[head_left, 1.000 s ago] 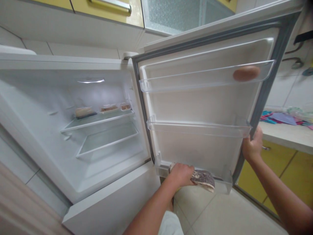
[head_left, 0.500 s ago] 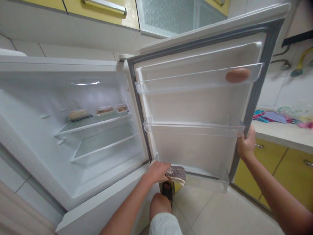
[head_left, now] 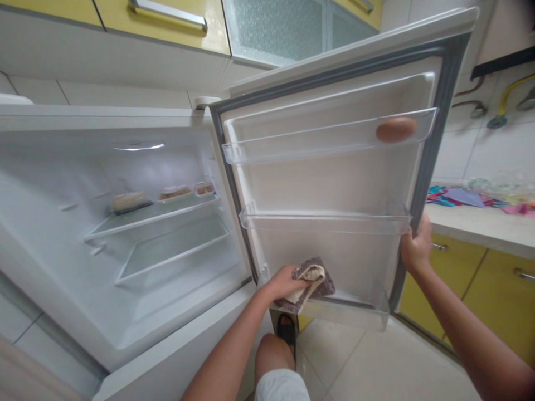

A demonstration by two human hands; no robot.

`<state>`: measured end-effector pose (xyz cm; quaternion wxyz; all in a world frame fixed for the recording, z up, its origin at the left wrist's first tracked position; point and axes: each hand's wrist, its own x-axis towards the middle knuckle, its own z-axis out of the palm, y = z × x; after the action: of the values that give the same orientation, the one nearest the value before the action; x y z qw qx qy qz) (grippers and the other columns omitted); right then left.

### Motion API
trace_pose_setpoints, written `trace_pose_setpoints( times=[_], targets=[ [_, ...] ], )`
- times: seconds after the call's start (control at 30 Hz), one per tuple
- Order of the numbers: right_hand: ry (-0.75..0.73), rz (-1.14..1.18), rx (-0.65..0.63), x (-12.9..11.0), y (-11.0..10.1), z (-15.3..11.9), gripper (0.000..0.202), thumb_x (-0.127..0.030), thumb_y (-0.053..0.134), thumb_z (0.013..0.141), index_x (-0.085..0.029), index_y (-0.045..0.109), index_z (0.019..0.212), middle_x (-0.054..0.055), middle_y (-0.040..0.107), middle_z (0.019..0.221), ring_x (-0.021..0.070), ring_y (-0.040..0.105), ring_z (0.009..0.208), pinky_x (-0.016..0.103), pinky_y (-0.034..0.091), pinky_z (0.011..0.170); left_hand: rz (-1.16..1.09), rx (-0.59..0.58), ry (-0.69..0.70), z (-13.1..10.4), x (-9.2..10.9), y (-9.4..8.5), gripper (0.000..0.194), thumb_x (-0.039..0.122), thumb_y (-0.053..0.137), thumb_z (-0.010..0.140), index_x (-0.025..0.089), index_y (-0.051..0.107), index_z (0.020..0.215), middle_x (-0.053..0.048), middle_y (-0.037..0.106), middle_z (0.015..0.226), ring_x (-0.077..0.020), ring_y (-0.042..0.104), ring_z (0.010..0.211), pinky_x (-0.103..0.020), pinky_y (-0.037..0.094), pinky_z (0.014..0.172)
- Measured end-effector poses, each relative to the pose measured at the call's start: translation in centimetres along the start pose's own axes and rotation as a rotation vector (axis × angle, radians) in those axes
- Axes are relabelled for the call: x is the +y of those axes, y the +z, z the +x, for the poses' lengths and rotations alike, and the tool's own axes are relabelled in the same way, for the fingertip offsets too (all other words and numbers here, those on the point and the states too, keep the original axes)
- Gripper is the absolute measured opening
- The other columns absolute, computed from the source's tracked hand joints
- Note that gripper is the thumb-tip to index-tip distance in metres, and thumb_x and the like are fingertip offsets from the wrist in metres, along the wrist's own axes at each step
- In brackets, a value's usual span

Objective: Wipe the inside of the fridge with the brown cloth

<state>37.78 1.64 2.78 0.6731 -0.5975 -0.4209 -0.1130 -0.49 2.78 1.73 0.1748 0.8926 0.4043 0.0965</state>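
My left hand (head_left: 286, 283) is closed on a folded cleaning cloth (head_left: 321, 281), dark grey-brown with a cream side, at the bottom bin (head_left: 355, 313) of the open fridge door (head_left: 317, 184). My right hand (head_left: 417, 245) grips the door's outer edge beside the middle bin, its fingers wrapped around the grey seal (head_left: 432, 139). The middle bin (head_left: 326, 223) is clear plastic. An egg-shaped brown object (head_left: 396, 129) lies in the top bin (head_left: 292, 145).
To the left, the fridge interior (head_left: 179, 312) has glass shelves (head_left: 175, 242) with several food packs (head_left: 174, 193) on the upper one. A counter (head_left: 480, 225) with colourful plastic bags stands right of the door. Yellow cabinets (head_left: 167, 33) hang above.
My left hand has moved right and slightly up with the cloth, from the door's hinge-side bottom corner to over the bottom bin. My right hand keeps its hold on the door edge.
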Motion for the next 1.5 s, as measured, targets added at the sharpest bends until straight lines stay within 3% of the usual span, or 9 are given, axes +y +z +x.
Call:
trace_pose_setpoints(
  times=[0.2, 0.37, 0.53, 0.77, 1.0, 1.13, 1.23, 1.37, 1.5],
  targets=[
    [0.023, 0.022, -0.017, -0.8, -0.2, 0.0, 0.084, -0.072, 0.043, 0.082, -0.019, 0.038, 0.148, 0.018, 0.047, 0.15, 0.0337, 0.045, 0.137, 0.055, 0.035, 0.114, 0.106, 0.042, 0.065, 1.7, 1.7, -2.0, 0.046, 0.035, 0.056, 0.085, 0.028, 0.06, 0.13, -0.001, 0.068, 0.132, -0.0214, 0.062, 0.12, -0.031, 0.046, 0.102],
    [0.044, 0.02, -0.022, -1.0, -0.5, -0.2, 0.086, -0.072, 0.044, 0.082, -0.018, 0.037, 0.148, 0.018, 0.047, 0.15, 0.0347, 0.045, 0.138, 0.057, 0.035, 0.114, 0.268, -0.216, 0.045, 3.0, 2.5, 0.6, 0.032, 0.032, 0.064, 0.077, 0.019, 0.074, 0.105, -0.016, 0.074, 0.113, -0.0364, 0.068, 0.109, -0.049, 0.051, 0.094],
    [0.032, 0.03, -0.015, -0.8, -0.7, -0.5, 0.087, -0.073, 0.046, 0.08, -0.019, 0.038, 0.149, 0.018, 0.05, 0.147, 0.034, 0.049, 0.133, 0.056, 0.038, 0.11, 0.253, -0.428, 0.043, 3.9, 0.9, 1.5, 0.037, 0.042, 0.073, 0.072, 0.024, 0.073, 0.105, -0.008, 0.076, 0.113, -0.0275, 0.07, 0.103, -0.036, 0.053, 0.087],
    [0.01, 0.034, -0.009, -1.0, -0.7, -0.6, 0.089, -0.073, 0.046, 0.08, -0.018, 0.037, 0.149, 0.018, 0.051, 0.145, 0.0351, 0.051, 0.129, 0.057, 0.039, 0.109, 0.203, -0.551, 0.045, 4.8, -0.7, 1.0, 0.041, 0.034, 0.073, 0.071, 0.023, 0.072, 0.11, -0.002, 0.078, 0.103, -0.0182, 0.071, 0.089, -0.024, 0.052, 0.07],
    [0.016, 0.035, -0.008, -0.7, -0.6, -0.6, 0.087, -0.072, 0.046, 0.081, -0.018, 0.037, 0.149, 0.018, 0.051, 0.146, 0.0357, 0.05, 0.13, 0.059, 0.039, 0.11, 0.23, -0.571, 0.134, 8.2, 4.4, 5.5, 0.035, 0.033, 0.074, 0.068, 0.023, 0.075, 0.101, -0.008, 0.078, 0.106, -0.0247, 0.07, 0.093, -0.035, 0.052, 0.08],
    [0.013, 0.057, -0.007, -1.0, -0.6, -0.6, 0.086, -0.073, 0.047, 0.08, -0.02, 0.039, 0.148, 0.017, 0.052, 0.144, 0.0355, 0.051, 0.129, 0.059, 0.039, 0.109, 0.162, -0.631, 0.147, 10.9, 8.0, 8.1, 0.038, 0.036, 0.076, 0.065, 0.025, 0.074, 0.101, -0.003, 0.078, 0.103, -0.0209, 0.07, 0.083, -0.031, 0.052, 0.073],
    [0.012, 0.055, -0.009, -1.3, -0.7, -0.6, 0.086, -0.073, 0.046, 0.08, -0.021, 0.041, 0.147, 0.016, 0.051, 0.146, 0.0365, 0.05, 0.13, 0.06, 0.038, 0.109, 0.102, -0.675, 0.131, 12.1, 9.3, 9.2, 0.044, 0.034, 0.077, 0.062, 0.025, 0.073, 0.104, 0.0, 0.078, 0.097, -0.0182, 0.07, 0.079, -0.027, 0.052, 0.066],
    [0.01, 0.05, -0.006, -1.0, -0.7, -0.5, 0.086, -0.074, 0.046, 0.079, -0.021, 0.041, 0.147, 0.017, 0.051, 0.146, 0.0377, 0.05, 0.131, 0.06, 0.038, 0.109, 0.072, -0.689, 0.11, 11.7, 8.7, 9.0, 0.039, 0.034, 0.076, 0.063, 0.024, 0.074, 0.101, 0.001, 0.077, 0.091, -0.0177, 0.068, 0.077, -0.027, 0.052, 0.066],
    [0.012, 0.037, 0.003, -0.6, -0.7, -0.6, 0.086, -0.074, 0.046, 0.079, -0.02, 0.041, 0.147, 0.017, 0.052, 0.145, 0.0381, 0.05, 0.131, 0.061, 0.037, 0.109, 0.104, -0.677, 0.063, 9.5, 5.6, 6.4, 0.033, 0.03, 0.076, 0.064, 0.024, 0.074, 0.097, 0.001, 0.077, 0.092, -0.0171, 0.068, 0.079, -0.027, 0.052, 0.068]
  ],
)
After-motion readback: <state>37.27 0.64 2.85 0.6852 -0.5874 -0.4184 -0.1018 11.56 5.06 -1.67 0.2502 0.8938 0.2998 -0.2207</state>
